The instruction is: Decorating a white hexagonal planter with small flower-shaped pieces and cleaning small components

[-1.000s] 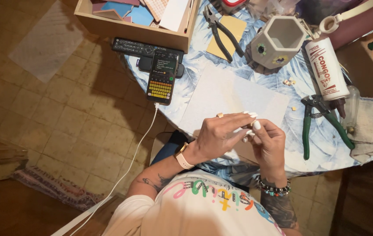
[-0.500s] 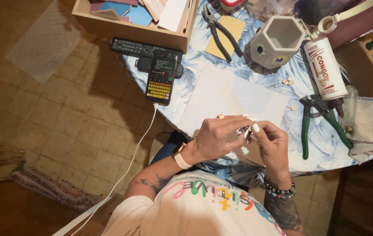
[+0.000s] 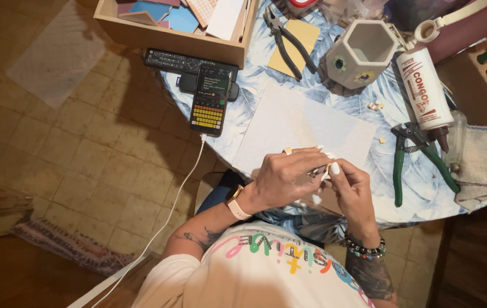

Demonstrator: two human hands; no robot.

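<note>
Head view looks down on a worn tile floor (image 3: 83, 148) in dull tan squares, spreading out to the left of the grip, and on a round desk (image 3: 255, 91) covered in blue-and-white patterned cloth, which lies above and to the right of it. A pale, matte rectangular sheet (image 3: 300, 122) rests flat on the desk just above the grip.

Both hands meet at the desk's near edge. The left hand (image 3: 286, 179) and right hand (image 3: 355, 188) press together, fingers curled tight round a small white piece (image 3: 324, 171); it is mostly hidden between the fingertips, so its shape cannot be told, only that it looks pale and hard.

A shallow wooden box (image 3: 169, 37) of flat coloured tiles stands well above and left. A white glue bottle (image 3: 424, 88) lies tilted above right, beside a grey hexagonal pot (image 3: 360, 51). Green-handled nippers (image 3: 417, 159) lie just right of the grip; dark pliers (image 3: 286, 40) lie well above. A phone (image 3: 210, 100) with a lit screen leans on a black remote (image 3: 180, 60) above left, its white cable (image 3: 169, 211) trailing down across the floor.
</note>
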